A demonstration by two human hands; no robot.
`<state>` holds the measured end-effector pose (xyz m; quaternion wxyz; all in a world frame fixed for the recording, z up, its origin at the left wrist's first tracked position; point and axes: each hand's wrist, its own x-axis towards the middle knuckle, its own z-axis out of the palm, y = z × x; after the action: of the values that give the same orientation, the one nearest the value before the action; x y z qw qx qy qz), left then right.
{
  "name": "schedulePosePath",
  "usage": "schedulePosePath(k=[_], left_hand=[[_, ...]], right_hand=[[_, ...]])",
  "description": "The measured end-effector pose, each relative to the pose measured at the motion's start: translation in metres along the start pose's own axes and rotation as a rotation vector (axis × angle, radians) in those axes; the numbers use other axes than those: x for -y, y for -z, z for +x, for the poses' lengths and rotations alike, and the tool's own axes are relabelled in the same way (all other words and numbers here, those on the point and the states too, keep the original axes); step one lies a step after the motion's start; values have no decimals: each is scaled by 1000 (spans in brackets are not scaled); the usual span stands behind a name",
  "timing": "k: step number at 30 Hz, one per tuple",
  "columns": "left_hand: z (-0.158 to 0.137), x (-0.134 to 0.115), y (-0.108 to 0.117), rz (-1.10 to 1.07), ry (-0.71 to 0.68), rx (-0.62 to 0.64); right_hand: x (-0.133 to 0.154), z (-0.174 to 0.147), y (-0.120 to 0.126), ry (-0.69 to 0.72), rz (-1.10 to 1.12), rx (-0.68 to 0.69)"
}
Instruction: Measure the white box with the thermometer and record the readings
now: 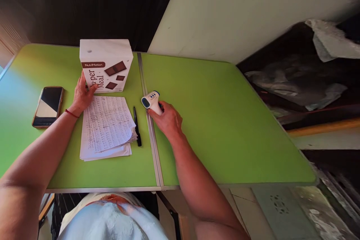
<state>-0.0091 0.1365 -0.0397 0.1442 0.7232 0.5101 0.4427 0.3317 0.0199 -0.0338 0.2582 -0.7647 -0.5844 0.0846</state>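
Note:
A white NutriMotion meal box (112, 54) stands upright near the back of the green table. My left hand (83, 93) grips its lower left edge, thumb across the front and fingers along the side. In my right hand (168, 119) is a white and blue infrared thermometer (152, 100), held by its handle just right of the table's metal seam. Its small screen faces up and to the left. Handwritten sheets of paper (108, 123) lie stacked in front of the box, corners curled at the right. Beside them rests a black pen (136, 127).
A smartphone (48, 105) lies at the left of the green table (225, 131). A dark panel (84, 3) and a pale wall (219, 15) rise behind the table. Shelves with plastic bags (298, 82) stand at the right.

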Motion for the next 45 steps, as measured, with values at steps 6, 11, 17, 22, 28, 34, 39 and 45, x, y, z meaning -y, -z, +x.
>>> schedulePosePath(k=[6,11,17,22,28,34,39,45], left_hand=[[-1,-10,-6,58,115,-268],[-7,-39,-7,45,64,-369],[-21,-88,-4,145,53,209],[-27,-128,-1,485,3,676],[-43,-161,4,603,17,936],[-54,-163,-2,671,62,1081],[-53,-161,-3,650,52,1094],[-46,-158,-5,564,63,1117]], right_hand=[[3,-7,3,214,65,-211],[21,-29,-4,310,222,49],[29,-36,-7,308,114,174],[26,-35,-3,315,77,159],[26,-34,3,335,200,134],[28,-33,5,314,521,61],[31,-38,-2,205,784,73],[44,-51,-2,249,952,55]])
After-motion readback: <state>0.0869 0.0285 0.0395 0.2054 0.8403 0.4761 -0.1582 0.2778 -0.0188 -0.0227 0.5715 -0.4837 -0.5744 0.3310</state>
